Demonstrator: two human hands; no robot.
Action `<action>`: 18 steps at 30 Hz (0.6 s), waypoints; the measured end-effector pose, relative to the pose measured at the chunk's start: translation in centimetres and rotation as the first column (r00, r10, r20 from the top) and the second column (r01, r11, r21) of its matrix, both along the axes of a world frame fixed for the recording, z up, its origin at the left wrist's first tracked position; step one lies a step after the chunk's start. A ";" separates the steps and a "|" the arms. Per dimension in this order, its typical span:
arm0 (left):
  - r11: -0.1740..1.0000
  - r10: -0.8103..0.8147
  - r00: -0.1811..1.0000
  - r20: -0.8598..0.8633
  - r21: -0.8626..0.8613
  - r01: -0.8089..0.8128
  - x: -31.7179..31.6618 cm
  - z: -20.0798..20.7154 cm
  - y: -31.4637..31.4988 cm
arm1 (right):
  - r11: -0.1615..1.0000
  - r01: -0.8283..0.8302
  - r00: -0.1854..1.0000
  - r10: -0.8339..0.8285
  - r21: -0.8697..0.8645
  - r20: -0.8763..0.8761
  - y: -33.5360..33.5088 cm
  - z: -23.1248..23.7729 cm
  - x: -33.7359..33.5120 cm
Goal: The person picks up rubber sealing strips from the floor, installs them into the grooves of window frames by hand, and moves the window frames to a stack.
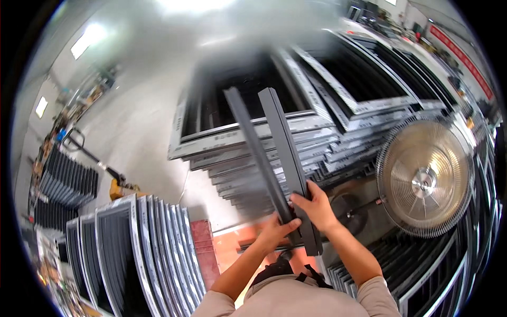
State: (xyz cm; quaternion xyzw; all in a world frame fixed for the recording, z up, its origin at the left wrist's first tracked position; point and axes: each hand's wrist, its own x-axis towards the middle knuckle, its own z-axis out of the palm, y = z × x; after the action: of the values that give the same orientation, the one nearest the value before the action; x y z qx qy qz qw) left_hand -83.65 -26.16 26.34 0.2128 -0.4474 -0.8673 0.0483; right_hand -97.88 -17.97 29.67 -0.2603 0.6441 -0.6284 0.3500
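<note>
My left hand is closed around the lower part of a dark grey, narrow profile bar. A second, wider grey profile bar lies beside it on the right, gripped near its lower end by my right hand. Both bars point up and away from my body, their far ends apart and their lower parts close together. Beyond them, stacked window frames with silvery, film-covered edges rise in a pile. My palms hide part of each bar's lower section.
A round wire-caged fan stands close on my right. Upright frames lean in a row at lower left, with a yellow pallet jack behind them. More frames are stacked at far right; dark frames stand below the fan.
</note>
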 end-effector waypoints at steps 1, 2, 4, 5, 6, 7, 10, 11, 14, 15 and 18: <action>0.998 0.055 0.997 -0.063 -0.013 -0.056 -0.8 -1.0 0.0 | 0.999 0.048 0.996 -0.050 -0.019 -0.073 1.7 0.6 0.7; 0.995 0.099 0.987 -0.124 -0.020 -0.102 -1.7 -1.5 0.2 | 0.994 0.106 0.984 -0.110 -0.039 -0.143 3.2 1.5 1.4; 0.994 0.034 0.993 -0.117 -0.096 -0.046 -3.3 1.9 1.3 | 0.969 0.183 0.982 -0.189 -0.168 -0.021 6.3 3.5 2.5; 0.991 -0.032 0.982 -0.184 -0.133 0.008 -4.2 3.3 2.1 | 0.963 0.250 0.962 -0.259 -0.097 -0.088 8.3 3.3 2.8; 0.984 -0.101 0.963 -0.250 -0.169 0.059 -4.9 4.2 3.2 | 0.947 0.321 0.934 -0.321 -0.026 -0.154 10.1 3.1 3.1; 0.987 -0.121 0.961 -0.247 -0.133 0.090 -5.5 4.6 4.7 | 0.925 0.380 0.903 -0.372 -0.005 -0.216 11.7 3.1 3.8; 0.971 -0.224 0.942 -0.249 -0.135 0.196 -7.2 4.3 8.8 | 0.851 0.524 0.738 -0.442 0.020 -0.510 16.4 2.7 5.0; 0.952 -0.301 0.933 -0.196 -0.128 0.280 -7.7 3.8 10.0 | 0.821 0.571 0.694 -0.466 0.024 -0.549 18.1 3.3 5.6; 0.895 -0.446 0.883 -0.147 -0.100 0.435 -8.6 3.3 15.3 | 0.714 0.698 0.584 -0.526 0.052 -0.618 23.5 3.7 7.3; 0.879 -0.474 0.866 -0.156 -0.041 0.474 -8.4 4.0 17.5 | 0.678 0.734 0.514 -0.515 0.041 -0.686 25.5 3.4 7.8; 0.856 -0.516 0.855 -0.052 0.016 0.517 -7.7 5.1 23.3 | 0.593 0.805 0.374 -0.499 0.006 -0.782 31.4 3.1 10.2</action>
State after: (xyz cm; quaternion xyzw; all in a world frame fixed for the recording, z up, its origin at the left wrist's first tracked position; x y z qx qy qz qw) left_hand -91.37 -2.82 31.47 0.0658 -0.4739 -0.8597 -0.1790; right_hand -87.71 13.40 32.82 -0.1217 0.8834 -0.4194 -0.1701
